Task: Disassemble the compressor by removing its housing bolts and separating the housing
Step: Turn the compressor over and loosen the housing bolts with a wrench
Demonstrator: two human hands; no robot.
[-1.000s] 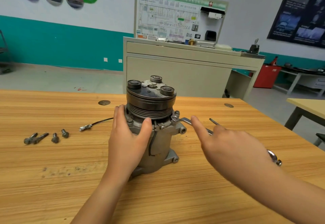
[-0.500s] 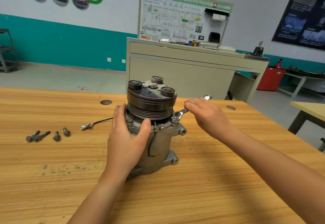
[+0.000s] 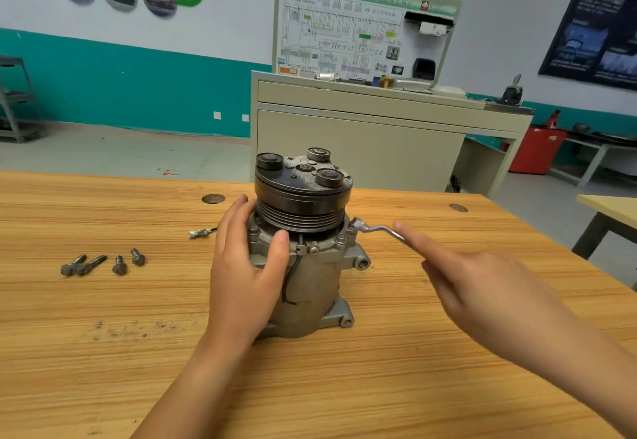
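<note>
The grey compressor (image 3: 312, 288) stands upright on the wooden table (image 3: 103, 369), with its black clutch pulley (image 3: 300, 204) on top. My left hand (image 3: 241, 283) grips the housing just below the pulley, thumb in front and fingers round the left side. A bent silver wrench (image 3: 375, 230) sits on a bolt at the upper right of the housing flange. My right hand (image 3: 482, 293) lies over the wrench handle, its index finger straight along it. The rest of the handle is hidden under that hand. Several removed bolts (image 3: 103, 262) lie on the table to the left.
A small wire connector (image 3: 200, 232) lies behind my left hand. A beige training cabinet (image 3: 362, 149) stands beyond the table's far edge. The corner of another table (image 3: 613, 211) shows at the right.
My right hand has swung the wrench handle from the far side of the compressor round toward me and to the right. My left hand has stayed on the housing.
</note>
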